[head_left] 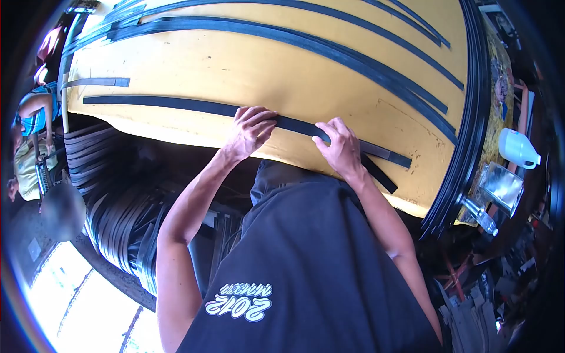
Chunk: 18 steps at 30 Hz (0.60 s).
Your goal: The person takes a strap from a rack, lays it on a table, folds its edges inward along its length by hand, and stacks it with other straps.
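A long, narrow dark strip (200,106) runs across the near side of the yellow tabletop (235,65). My left hand (253,130) is at the strip's middle, with its fingers curled over it. Farther right, my right hand (340,147) pinches the same strip between thumb and fingers. Another dark strip piece (385,154) emerges beyond my right hand, and a short black piece (379,175) slants toward the table edge below it. My hands hide how these pieces meet.
Several long dark strips (282,41) lie along the far side of the table. More hang in bundles at the right edge (471,117) and below left (118,235). A white jug (518,148) and a clear bottle (479,216) stand right. Another person (36,112) sits far left.
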Each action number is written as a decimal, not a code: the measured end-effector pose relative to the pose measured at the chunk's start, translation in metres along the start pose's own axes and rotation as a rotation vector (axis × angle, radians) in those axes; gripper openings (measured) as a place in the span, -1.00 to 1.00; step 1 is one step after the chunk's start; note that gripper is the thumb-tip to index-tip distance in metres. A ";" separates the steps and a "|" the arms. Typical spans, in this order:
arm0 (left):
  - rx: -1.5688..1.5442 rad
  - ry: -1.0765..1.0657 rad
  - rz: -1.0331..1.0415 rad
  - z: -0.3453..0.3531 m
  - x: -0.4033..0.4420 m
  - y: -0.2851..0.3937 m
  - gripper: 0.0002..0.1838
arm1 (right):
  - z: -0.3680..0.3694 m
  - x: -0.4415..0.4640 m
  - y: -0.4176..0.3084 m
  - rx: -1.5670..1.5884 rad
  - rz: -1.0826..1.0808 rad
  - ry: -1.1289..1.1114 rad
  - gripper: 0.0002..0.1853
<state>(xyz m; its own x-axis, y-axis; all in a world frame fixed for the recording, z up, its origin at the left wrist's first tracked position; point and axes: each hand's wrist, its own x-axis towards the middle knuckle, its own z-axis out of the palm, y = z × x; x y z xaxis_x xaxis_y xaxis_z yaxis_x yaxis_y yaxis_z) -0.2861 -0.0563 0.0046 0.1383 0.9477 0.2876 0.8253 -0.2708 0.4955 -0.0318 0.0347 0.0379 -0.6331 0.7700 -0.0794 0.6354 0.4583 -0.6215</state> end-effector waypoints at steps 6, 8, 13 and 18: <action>-0.017 0.007 -0.014 0.000 0.001 -0.001 -0.83 | 0.003 0.000 0.004 -0.011 0.000 0.006 -0.67; -0.021 0.003 -0.012 0.000 0.001 -0.002 -0.82 | 0.003 0.000 0.005 -0.013 0.001 0.009 -0.67; -0.029 0.000 -0.005 0.000 0.001 -0.003 -0.81 | 0.005 -0.001 0.005 -0.016 0.011 0.009 -0.68; -0.026 -0.003 -0.001 0.000 0.001 -0.004 -0.81 | 0.005 -0.001 0.004 -0.017 0.016 0.009 -0.68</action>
<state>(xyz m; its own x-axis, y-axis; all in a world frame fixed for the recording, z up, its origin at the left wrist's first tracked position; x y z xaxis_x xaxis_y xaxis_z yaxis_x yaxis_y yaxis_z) -0.2890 -0.0543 0.0031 0.1386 0.9485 0.2847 0.8112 -0.2736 0.5168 -0.0307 0.0340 0.0317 -0.6186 0.7813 -0.0826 0.6530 0.4529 -0.6071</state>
